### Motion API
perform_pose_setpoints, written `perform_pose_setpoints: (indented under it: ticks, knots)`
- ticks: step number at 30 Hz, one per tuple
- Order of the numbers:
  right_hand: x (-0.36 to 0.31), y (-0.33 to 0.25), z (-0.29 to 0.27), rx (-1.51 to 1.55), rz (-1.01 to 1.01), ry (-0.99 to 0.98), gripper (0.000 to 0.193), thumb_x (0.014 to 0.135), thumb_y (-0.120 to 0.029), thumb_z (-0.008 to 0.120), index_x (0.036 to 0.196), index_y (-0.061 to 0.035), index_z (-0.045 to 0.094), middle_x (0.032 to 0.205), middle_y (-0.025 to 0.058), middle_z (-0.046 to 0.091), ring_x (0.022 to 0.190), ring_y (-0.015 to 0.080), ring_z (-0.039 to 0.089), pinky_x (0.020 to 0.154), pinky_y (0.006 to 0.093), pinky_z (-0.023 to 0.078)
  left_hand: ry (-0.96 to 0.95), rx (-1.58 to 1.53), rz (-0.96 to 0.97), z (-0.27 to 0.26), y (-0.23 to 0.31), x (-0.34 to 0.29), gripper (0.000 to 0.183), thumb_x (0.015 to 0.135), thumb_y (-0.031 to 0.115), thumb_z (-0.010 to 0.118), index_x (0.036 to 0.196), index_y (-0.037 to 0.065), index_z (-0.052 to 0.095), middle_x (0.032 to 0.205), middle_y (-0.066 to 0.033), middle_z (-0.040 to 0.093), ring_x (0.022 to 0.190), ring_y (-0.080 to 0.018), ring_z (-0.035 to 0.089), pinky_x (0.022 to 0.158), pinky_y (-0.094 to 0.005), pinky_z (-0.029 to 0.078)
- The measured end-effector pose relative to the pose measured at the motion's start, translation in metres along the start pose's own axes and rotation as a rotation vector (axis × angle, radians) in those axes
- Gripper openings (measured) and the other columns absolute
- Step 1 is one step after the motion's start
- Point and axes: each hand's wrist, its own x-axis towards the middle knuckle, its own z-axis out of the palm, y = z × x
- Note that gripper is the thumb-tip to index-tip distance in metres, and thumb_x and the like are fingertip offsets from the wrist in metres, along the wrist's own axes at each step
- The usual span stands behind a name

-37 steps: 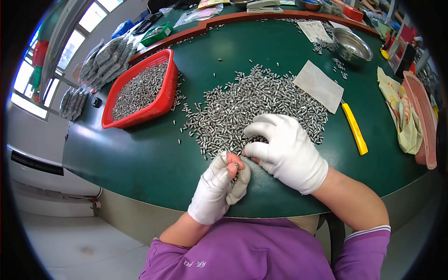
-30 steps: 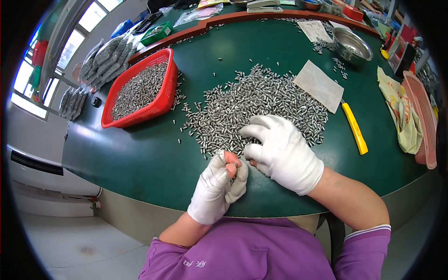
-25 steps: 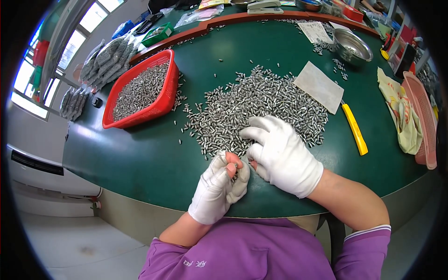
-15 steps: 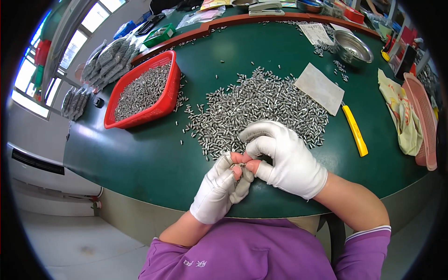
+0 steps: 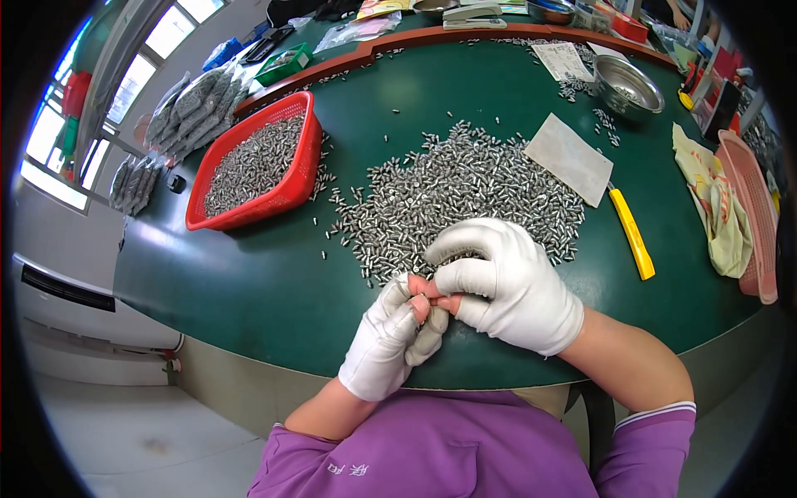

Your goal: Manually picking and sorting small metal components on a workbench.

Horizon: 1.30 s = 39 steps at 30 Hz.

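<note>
Fingers (image 5: 421,309) of L hand (image 5: 374,349) & R hand (image 5: 525,290) pinched together, can't tell what's held, metal pcs (image 5: 465,178) heaped nearby

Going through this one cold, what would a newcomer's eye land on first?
First, the big heap of small silver metal parts spread across the middle of the green table. Next, the bright red basket of similar parts to its left. Nearer the wearer, the white-gloved left hand and right hand meet at bare fingertips.
</note>
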Motion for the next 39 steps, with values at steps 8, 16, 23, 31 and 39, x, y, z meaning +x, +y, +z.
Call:
perform_pose_setpoints:
  ticks: [8,16,23,31,39]
  knots:
    - [0.002,0.005,-0.010,-0.397,-0.040,0.003,0.012,0.069,-0.014,0.071,0.080,-0.0095,0.066,0.102,0.0051,0.064,0.099,0.0267,0.061,0.083,0.0411,0.049,-0.014,0.016,0.043,-0.007,-0.001,0.001,0.024,0.095,0.032,0.065,0.105,0.014,0.053,0.088,-0.0016,0.057,0.059,-0.0072,0.041,0.054,-0.0189,0.034]
    - [0.000,0.009,-0.011,-0.506,-0.062,-0.157,0.014,0.062,-0.013,0.074,0.073,-0.0117,0.065,0.101,0.0053,0.063,0.108,0.0290,0.058,0.087,0.0436,0.049,-0.018,-0.006,0.059,-0.004,-0.003,0.001,0.033,0.093,0.031,0.068,0.114,0.013,0.051,0.097,-0.0039,0.055,0.066,-0.0078,0.043,0.060,-0.0199,0.037]
    - [-0.001,0.003,-0.004,-0.440,-0.025,-0.129,0.015,0.064,-0.012,0.074,0.076,-0.0088,0.065,0.103,0.0078,0.063,0.109,0.0302,0.057,0.091,0.0441,0.048,-0.062,-0.051,0.073,-0.012,-0.007,0.003,0.033,0.095,0.026,0.066,0.118,0.010,0.049,0.096,-0.0038,0.056,0.065,-0.0066,0.044,0.055,-0.0189,0.033]
    - [-0.001,-0.003,-0.002,0.033,0.112,-0.075,0.021,0.066,-0.010,0.078,0.083,-0.0076,0.066,0.105,0.0095,0.064,0.103,0.0311,0.062,0.086,0.0427,0.051,0.064,0.114,-0.030,0.002,0.000,0.001,0.025,0.097,0.026,0.064,0.113,0.010,0.054,0.087,0.0007,0.057,0.061,-0.0029,0.043,0.051,-0.0165,0.029]
    - [0.000,0.000,-0.003,-0.070,-0.048,-0.015,0.018,0.069,-0.019,0.075,0.082,-0.0100,0.067,0.100,0.0034,0.064,0.097,0.0265,0.061,0.082,0.0396,0.049,0.119,0.072,0.006,0.005,-0.003,-0.002,0.015,0.098,0.025,0.062,0.107,0.014,0.056,0.085,0.0016,0.060,0.059,-0.0028,0.045,0.050,-0.0158,0.030]
